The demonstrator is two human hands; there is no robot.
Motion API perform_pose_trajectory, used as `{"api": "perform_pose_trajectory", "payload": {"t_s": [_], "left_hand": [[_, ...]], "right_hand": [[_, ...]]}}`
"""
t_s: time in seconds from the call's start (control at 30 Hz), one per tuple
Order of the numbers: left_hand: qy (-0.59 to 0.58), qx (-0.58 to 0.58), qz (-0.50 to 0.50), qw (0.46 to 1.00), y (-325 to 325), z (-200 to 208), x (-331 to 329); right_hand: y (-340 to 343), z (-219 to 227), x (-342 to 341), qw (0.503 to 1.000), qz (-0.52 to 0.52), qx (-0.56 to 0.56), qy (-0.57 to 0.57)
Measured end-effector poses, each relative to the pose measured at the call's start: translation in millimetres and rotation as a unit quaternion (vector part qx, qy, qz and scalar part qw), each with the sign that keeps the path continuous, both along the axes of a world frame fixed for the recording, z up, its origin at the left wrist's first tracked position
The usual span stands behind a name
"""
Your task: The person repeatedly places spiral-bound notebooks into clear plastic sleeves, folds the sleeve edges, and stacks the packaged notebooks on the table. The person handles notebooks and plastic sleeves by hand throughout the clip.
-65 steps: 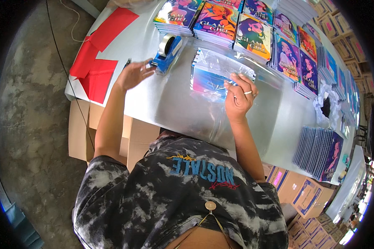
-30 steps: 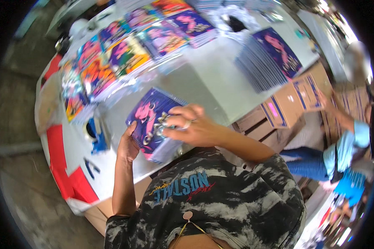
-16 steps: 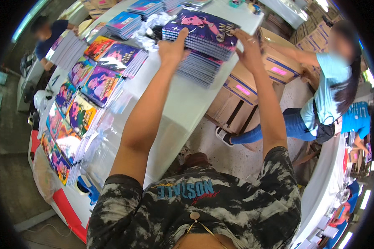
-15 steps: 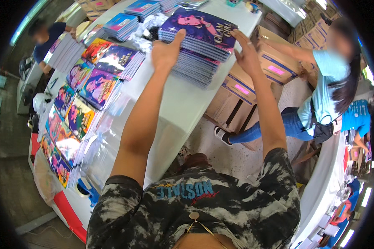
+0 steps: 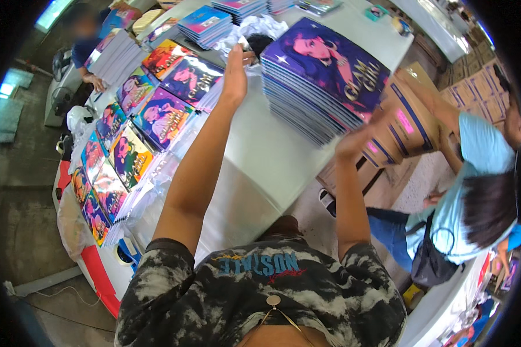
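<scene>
A tall stack of notebooks (image 5: 324, 72) with a dark purple illustrated cover on top stands on the pale table. My left hand (image 5: 235, 75) is off the stack, to its left, fingers stretched upward and nothing in them. Close to the stack's near right corner is my right hand (image 5: 356, 141), its fingers smeared by motion; whether they touch the notebooks cannot be told. Left of my left arm, several shorter piles of notebooks (image 5: 159, 118) with colourful covers lie in rows.
Crumpled white plastic (image 5: 255, 29) and blue-covered notebooks (image 5: 205, 26) lie at the far side. A tape dispenser (image 5: 124, 253) sits at the near left. Beyond the table's right edge, a person in light blue (image 5: 446, 220) leans by cardboard boxes (image 5: 408, 121). Another person's hand (image 5: 94, 81) is at far left.
My left hand has let go of the notebook stack and moved left of it. My right hand has dropped toward the stack's near corner. The person in light blue has come nearer.
</scene>
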State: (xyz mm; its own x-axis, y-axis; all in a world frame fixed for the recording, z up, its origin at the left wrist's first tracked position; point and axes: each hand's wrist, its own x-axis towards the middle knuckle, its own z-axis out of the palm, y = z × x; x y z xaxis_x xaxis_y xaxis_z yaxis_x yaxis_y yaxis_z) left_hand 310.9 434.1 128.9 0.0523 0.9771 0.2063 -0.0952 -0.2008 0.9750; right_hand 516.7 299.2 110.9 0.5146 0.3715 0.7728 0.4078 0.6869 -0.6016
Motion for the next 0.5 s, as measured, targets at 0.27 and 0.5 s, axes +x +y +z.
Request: {"api": "perform_pose_trajectory", "payload": {"t_s": [0.27,0.5], "left_hand": [[0.571,0.025,0.202,0.796,5.9,-104.8,-113.2],[0.179,0.020,0.155,0.971,-106.2,-25.3,-120.6]], "right_hand": [[-35.5,-26.8,-125.3,0.890,0.318,-0.311,-0.094],[61.7,-25.9,-159.1,0.483,0.625,-0.296,0.538]]}}
